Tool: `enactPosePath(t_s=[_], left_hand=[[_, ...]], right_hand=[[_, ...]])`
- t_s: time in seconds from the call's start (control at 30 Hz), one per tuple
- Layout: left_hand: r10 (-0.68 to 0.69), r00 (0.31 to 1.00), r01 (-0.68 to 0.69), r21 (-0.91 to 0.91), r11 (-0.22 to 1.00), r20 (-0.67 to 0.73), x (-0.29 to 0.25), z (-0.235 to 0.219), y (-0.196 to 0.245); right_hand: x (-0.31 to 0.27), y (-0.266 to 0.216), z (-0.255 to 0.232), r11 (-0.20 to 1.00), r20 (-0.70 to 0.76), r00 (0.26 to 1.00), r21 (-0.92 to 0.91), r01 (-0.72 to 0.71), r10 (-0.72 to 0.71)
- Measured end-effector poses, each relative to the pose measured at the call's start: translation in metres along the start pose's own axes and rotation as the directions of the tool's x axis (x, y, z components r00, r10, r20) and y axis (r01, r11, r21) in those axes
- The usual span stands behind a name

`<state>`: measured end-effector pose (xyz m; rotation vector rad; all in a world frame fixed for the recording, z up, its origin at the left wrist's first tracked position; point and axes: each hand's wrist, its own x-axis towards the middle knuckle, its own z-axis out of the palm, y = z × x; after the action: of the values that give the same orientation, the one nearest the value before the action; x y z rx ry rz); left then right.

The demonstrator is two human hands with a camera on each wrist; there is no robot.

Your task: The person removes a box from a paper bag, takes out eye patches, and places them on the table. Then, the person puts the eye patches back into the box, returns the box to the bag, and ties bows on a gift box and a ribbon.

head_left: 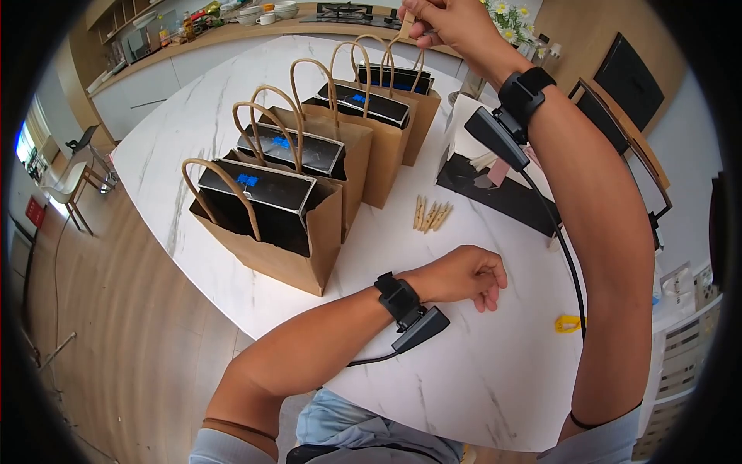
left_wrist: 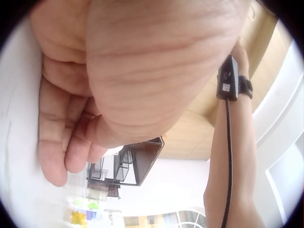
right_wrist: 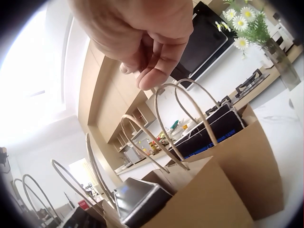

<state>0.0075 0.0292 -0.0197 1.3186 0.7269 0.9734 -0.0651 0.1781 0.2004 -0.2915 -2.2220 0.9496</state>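
Note:
Several brown paper bags stand in a row, each with twisted paper handles and a black box inside. At the top of the head view, my right hand pinches a small pale wooden piece at the farthest bag's handles. The right wrist view has the same hand just above the handles; whether it touches them I cannot tell. Small wooden clothespins lie in a group on the white table. My left hand is idle beside the nearest bag, fingers loosely curled and holding nothing.
Right of the bags stands an opened white and black box with pale things in it. A yellow object lies near the table's right edge. Daisies stand at the back right, before a kitchen counter.

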Motion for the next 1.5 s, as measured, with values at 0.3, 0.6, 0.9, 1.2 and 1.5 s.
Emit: enactPosePath(t_s=[0.3,0.6,0.9,1.2,1.5], left_hand=[[-0.006,1.0,0.006,-0.03,1.0,-0.011,0.0,0.001,0.0],[-0.001,1.0,0.001,0.015,1.0,0.002,0.002,0.002,0.0],[0.001,1.0,-0.001,0.012,1.0,0.011,0.001,0.0,0.0],[0.016,1.0,-0.016,0.019,1.0,0.012,0.003,-0.001,-0.002],[0.041,0.984,-0.006,0.202,0.979,-0.173,-0.034,0.02,0.05]], right_hand=[[0.004,-0.018,-0.007,0.981,-0.077,0.982,0.075,0.179,-0.173],[-0.107,0.042,-0.02,0.94,0.468,0.817,-0.112,-0.323,0.336],[-0.125,0.083,0.031,0.882,0.585,0.661,-0.32,-0.344,0.47],[-0.13,0.019,0.004,0.988,0.271,0.954,-0.118,-0.103,0.132],[-0.151,-0.1,0.07,0.767,0.382,0.769,-0.199,0.611,-0.513]])
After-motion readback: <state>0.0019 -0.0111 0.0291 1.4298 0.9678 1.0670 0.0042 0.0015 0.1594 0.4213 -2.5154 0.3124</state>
